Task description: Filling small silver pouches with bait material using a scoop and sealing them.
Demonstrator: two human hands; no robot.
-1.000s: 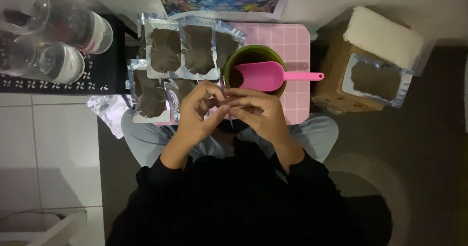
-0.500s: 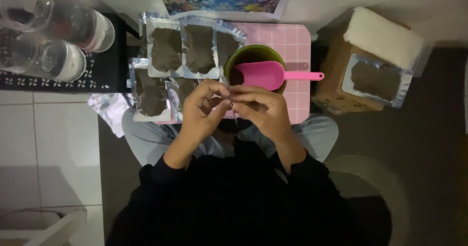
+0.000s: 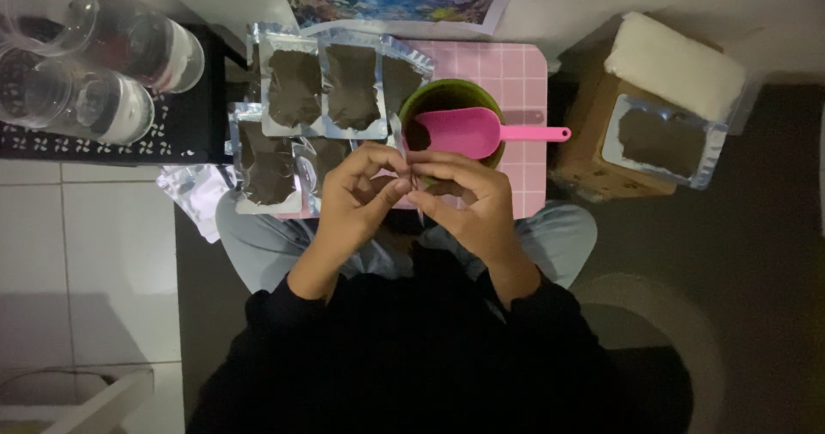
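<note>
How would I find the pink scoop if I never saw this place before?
Look for the pink checked board on the person's lap. At its middle stands a green bowl, just beyond the two hands. The pink scoop lies across that bowl, handle pointing right; it is the only bright pink tool, while the neighbours are silver pouches of brown powder.

A single head-worn camera looks almost straight down from above the seated person, near enough that the left hand [image 3: 357, 198] and right hand [image 3: 464, 198] fill the frame's middle, with the pink surface [image 3: 516, 64] toward the top edge and the tiled floor [image 3: 86, 253] at the left.
</note>
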